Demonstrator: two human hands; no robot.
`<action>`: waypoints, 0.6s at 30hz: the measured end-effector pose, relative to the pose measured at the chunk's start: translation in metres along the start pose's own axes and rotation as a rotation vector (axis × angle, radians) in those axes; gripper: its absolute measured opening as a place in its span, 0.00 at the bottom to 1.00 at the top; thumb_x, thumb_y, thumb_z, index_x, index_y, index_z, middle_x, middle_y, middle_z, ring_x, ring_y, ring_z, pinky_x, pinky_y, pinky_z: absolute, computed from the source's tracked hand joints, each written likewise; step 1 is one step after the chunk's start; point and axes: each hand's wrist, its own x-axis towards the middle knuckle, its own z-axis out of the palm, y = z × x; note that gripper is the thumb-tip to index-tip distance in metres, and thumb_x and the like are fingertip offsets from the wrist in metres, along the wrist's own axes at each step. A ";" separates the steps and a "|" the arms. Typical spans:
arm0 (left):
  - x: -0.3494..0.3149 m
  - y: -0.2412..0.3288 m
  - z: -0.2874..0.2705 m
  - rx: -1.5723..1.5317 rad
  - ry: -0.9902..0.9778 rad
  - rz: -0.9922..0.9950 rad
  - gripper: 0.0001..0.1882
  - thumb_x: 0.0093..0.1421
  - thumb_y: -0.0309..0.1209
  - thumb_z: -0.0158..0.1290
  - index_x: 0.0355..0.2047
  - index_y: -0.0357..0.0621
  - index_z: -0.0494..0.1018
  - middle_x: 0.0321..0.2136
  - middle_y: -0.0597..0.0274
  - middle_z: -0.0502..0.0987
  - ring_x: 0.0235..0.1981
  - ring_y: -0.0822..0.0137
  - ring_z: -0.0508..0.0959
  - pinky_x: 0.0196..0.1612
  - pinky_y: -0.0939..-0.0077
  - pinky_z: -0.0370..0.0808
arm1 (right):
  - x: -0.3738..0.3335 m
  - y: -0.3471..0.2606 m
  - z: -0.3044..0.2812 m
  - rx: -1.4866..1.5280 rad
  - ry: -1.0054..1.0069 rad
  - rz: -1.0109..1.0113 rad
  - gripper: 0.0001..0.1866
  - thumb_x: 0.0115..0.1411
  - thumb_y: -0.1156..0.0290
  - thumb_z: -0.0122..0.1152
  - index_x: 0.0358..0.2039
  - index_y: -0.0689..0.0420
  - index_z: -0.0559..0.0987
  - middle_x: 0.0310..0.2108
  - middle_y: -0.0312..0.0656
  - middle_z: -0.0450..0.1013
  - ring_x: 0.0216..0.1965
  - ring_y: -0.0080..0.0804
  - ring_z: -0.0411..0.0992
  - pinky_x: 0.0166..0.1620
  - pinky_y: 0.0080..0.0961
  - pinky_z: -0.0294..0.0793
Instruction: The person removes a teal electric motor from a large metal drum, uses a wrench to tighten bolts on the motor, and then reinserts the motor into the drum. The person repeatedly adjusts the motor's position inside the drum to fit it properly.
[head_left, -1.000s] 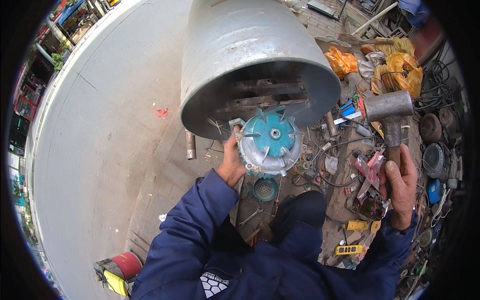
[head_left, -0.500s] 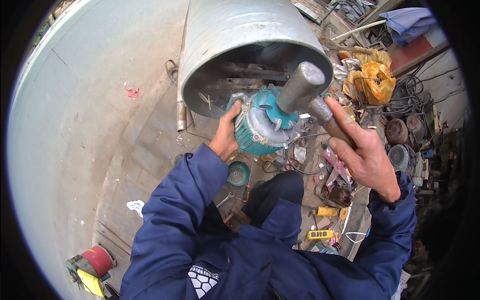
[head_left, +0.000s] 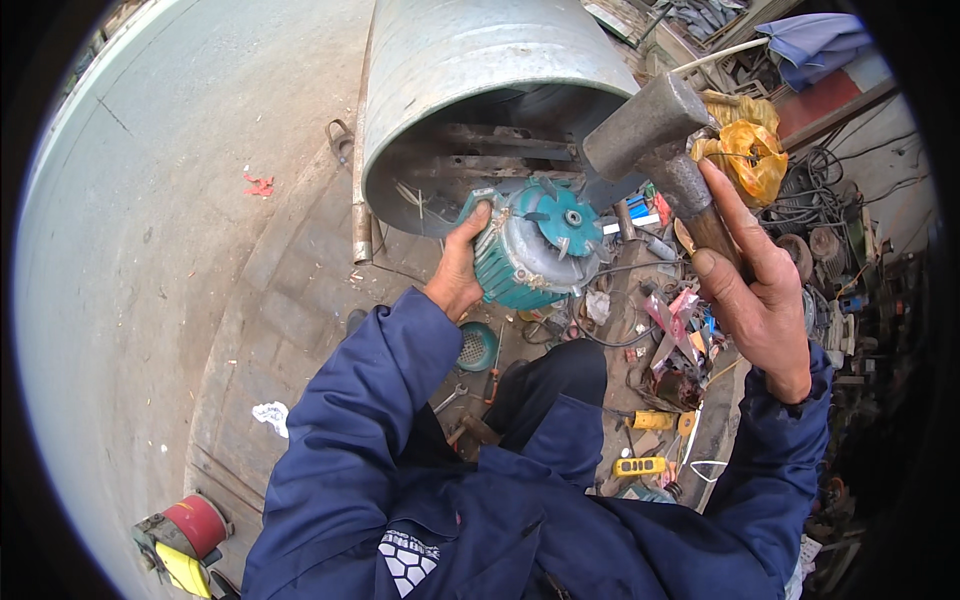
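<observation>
My left hand (head_left: 459, 262) grips the left side of a teal electric motor (head_left: 515, 262) with a finned housing. The motor is tilted so that its fan end, with a teal plastic fan (head_left: 562, 225) around a bare shaft end, faces up. My right hand (head_left: 755, 280) is wrapped round the handle of a heavy sledge hammer (head_left: 648, 122), close below its worn grey head. The hammer head is raised up and to the right of the fan, apart from the motor. Below the motor, a round teal fan cover (head_left: 478, 346) with a mesh of holes lies on the ground.
A large grey metal drum (head_left: 500, 50) lies open toward me behind the motor. A wrench (head_left: 450, 398) and an orange-handled screwdriver (head_left: 492, 384) lie by my leg. At right are a yellow control box (head_left: 640, 466), a yellow plastic bag (head_left: 752, 165) and cables; a red-and-grey machine (head_left: 195, 522) stands lower left.
The hammer has lifted off the fan's centre, up and to the right, with my right hand, uncovering the shaft end. My left hand and the motor have barely shifted.
</observation>
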 end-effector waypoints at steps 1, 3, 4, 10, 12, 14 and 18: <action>0.000 0.000 0.000 0.000 0.011 0.002 0.30 0.69 0.51 0.58 0.59 0.39 0.74 0.52 0.50 0.82 0.53 0.52 0.83 0.61 0.51 0.79 | 0.000 0.002 0.002 0.011 -0.043 -0.008 0.37 0.66 0.81 0.60 0.75 0.56 0.63 0.60 0.54 0.78 0.58 0.34 0.77 0.61 0.28 0.72; 0.000 -0.001 0.001 -0.036 -0.026 0.007 0.30 0.70 0.51 0.56 0.60 0.39 0.73 0.54 0.50 0.81 0.54 0.51 0.82 0.62 0.51 0.78 | -0.006 0.003 0.007 0.010 -0.161 0.059 0.37 0.66 0.81 0.61 0.75 0.55 0.64 0.61 0.57 0.76 0.60 0.40 0.78 0.61 0.30 0.73; 0.000 -0.001 0.002 -0.059 -0.076 0.009 0.30 0.70 0.51 0.56 0.60 0.39 0.73 0.54 0.49 0.81 0.54 0.51 0.82 0.63 0.50 0.78 | -0.005 0.007 0.015 -0.120 -0.249 -0.001 0.38 0.65 0.82 0.59 0.76 0.59 0.61 0.59 0.58 0.77 0.57 0.36 0.79 0.60 0.26 0.72; -0.002 0.000 0.004 -0.029 -0.023 -0.039 0.30 0.72 0.51 0.53 0.61 0.38 0.72 0.57 0.48 0.80 0.57 0.49 0.81 0.65 0.50 0.75 | -0.004 0.009 0.011 -0.001 -0.194 0.106 0.36 0.67 0.80 0.61 0.75 0.55 0.64 0.52 0.53 0.80 0.48 0.33 0.79 0.54 0.27 0.75; -0.002 0.000 0.004 -0.035 -0.069 -0.037 0.31 0.72 0.51 0.53 0.62 0.38 0.72 0.57 0.48 0.79 0.58 0.50 0.80 0.66 0.50 0.75 | -0.006 0.004 0.002 0.085 -0.121 0.184 0.36 0.67 0.80 0.60 0.75 0.54 0.64 0.49 0.51 0.81 0.46 0.28 0.77 0.54 0.26 0.74; -0.002 0.000 0.003 -0.038 -0.072 -0.042 0.31 0.72 0.51 0.53 0.63 0.38 0.71 0.58 0.47 0.79 0.59 0.49 0.79 0.66 0.49 0.75 | -0.005 0.001 0.000 0.093 -0.089 0.183 0.36 0.67 0.80 0.60 0.75 0.54 0.64 0.49 0.51 0.81 0.46 0.27 0.76 0.54 0.25 0.74; -0.002 0.000 0.004 -0.013 -0.035 -0.030 0.31 0.72 0.51 0.51 0.63 0.38 0.70 0.58 0.47 0.79 0.59 0.49 0.79 0.66 0.48 0.74 | -0.002 0.003 0.012 -0.080 -0.190 -0.006 0.37 0.66 0.80 0.61 0.75 0.54 0.64 0.54 0.57 0.80 0.52 0.48 0.82 0.56 0.30 0.76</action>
